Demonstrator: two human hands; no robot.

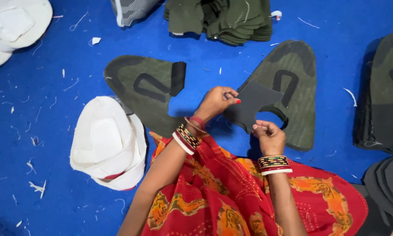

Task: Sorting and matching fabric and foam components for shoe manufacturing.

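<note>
Left hand (pixel 216 102) and right hand (pixel 268 136) both pinch dark grey cutout (pixel 251 105); loose grip risks misalignment over olive shoe upper (pixel 292 87)

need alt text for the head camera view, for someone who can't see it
Seen from above, a person's left hand and right hand hold a dark grey cut fabric piece over a blue floor. Olive green shoe-upper pieces lie flat around it, with a white stack at the left and red patterned cloth over the lap.
</note>
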